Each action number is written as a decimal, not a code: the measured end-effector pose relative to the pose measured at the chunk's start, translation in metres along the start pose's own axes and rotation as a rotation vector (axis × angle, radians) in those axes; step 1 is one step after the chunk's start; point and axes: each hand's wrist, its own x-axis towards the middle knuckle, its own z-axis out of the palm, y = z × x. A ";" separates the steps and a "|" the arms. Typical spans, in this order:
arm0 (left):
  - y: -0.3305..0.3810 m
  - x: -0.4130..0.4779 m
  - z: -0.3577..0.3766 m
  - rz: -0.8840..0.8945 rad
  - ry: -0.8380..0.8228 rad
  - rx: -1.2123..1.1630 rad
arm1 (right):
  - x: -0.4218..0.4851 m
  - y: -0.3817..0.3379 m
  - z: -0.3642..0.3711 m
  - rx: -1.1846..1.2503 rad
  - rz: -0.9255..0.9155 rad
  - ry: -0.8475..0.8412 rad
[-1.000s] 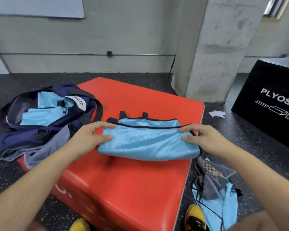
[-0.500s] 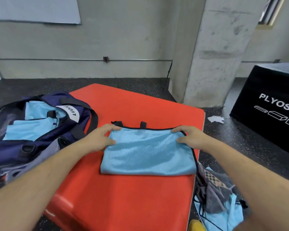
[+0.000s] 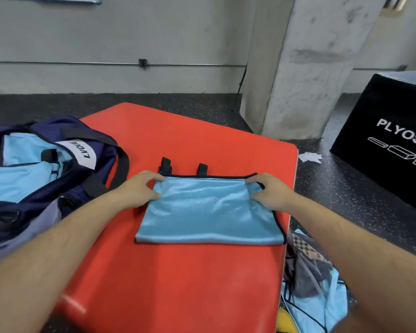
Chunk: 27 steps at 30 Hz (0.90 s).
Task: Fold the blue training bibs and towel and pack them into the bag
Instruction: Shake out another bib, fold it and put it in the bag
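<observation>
A red padded platform (image 3: 178, 284) with a smooth vinyl-like skin and rounded corners fills the middle of the view, set on a dark speckled floor (image 3: 346, 188). On its right half lies the folded bib (image 3: 209, 212), a light blue rectangle with dark piping, its right edge near the platform's right edge and two black tabs (image 3: 166, 164) sticking out from its far side. The left hand (image 3: 139, 188) pinches the bib's far left corner between thumb and curled fingers, and the right hand (image 3: 271, 192) pinches the far right corner in the same way, the cloth bunching slightly under it. On the platform's left side the navy bag (image 3: 46, 200) sits open, with a white label (image 3: 79, 151) on its strap and packed bibs (image 3: 17, 179) of the same blue showing inside. Off the right edge, on the floor, loose bibs (image 3: 317, 308) lie crumpled under a grey mesh and checked cloth (image 3: 305, 265). Behind stands a pale painted wall (image 3: 130, 32) with a thin pipe (image 3: 82, 64) running along it, a rough concrete pillar (image 3: 305, 68) to the right, and further right a black box (image 3: 394, 111) printed with white letters. A scrap of white paper (image 3: 310, 157) lies between the box and the platform.
</observation>
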 end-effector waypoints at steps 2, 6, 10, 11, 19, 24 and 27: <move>-0.001 0.002 0.000 -0.004 -0.012 0.024 | 0.002 -0.003 0.000 -0.003 0.019 -0.008; 0.001 -0.001 0.005 -0.038 -0.032 0.070 | 0.000 -0.009 0.001 -0.016 0.086 -0.057; 0.008 -0.004 0.010 -0.035 -0.028 0.163 | -0.004 -0.016 0.002 -0.151 0.124 -0.078; 0.011 -0.005 0.012 -0.043 -0.008 0.211 | -0.006 -0.018 0.001 -0.217 0.143 -0.083; 0.051 -0.018 0.042 0.019 0.230 0.571 | -0.006 -0.052 0.028 -0.463 -0.277 0.135; 0.059 -0.015 0.059 -0.054 0.041 0.508 | 0.012 -0.093 0.066 -0.427 -0.472 -0.033; 0.051 -0.018 0.069 -0.062 0.016 0.545 | 0.021 -0.090 0.074 -0.475 -0.370 -0.101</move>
